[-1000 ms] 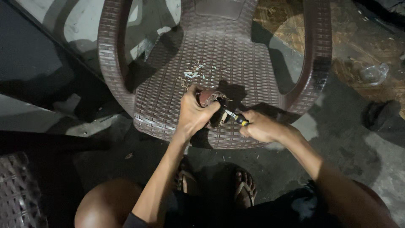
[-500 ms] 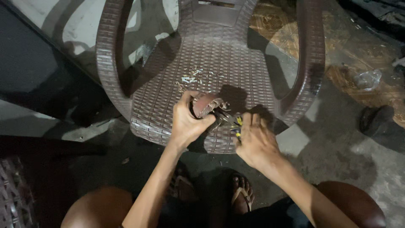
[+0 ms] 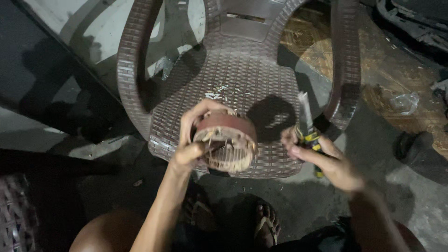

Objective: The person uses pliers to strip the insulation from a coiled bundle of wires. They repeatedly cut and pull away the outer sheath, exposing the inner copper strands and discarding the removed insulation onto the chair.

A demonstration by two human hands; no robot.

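- Round brown piece (image 3: 227,140) — looks like a wooden or shell-like disc with a pale, ragged underside — is sitting in the left hand (image 3: 198,140), held above the front edge of the chair seat.
- Left hand is gripping it: fingers curling over the top rim, thumb pressing at the lower left edge. Fingers closed on the piece.
- Right hand (image 3: 326,161) is holding a utility knife (image 3: 308,133) — yellow-and-black handle, blade pointing up and away. Fingers wrapped around the handle, closed tight.
- Knife and round piece are sitting apart, not touching; the gap is showing the chair weave between them.
- Brown woven plastic chair (image 3: 242,74) is standing directly in front, seat facing the camera; pale shavings (image 3: 217,91) are lying on the seat behind the piece.
- Sandalled feet (image 3: 266,224) are showing below on the dark concrete floor (image 3: 410,200).
- Crumpled clear plastic (image 3: 405,101) is lying on the ground at the right, well apart from the hands.
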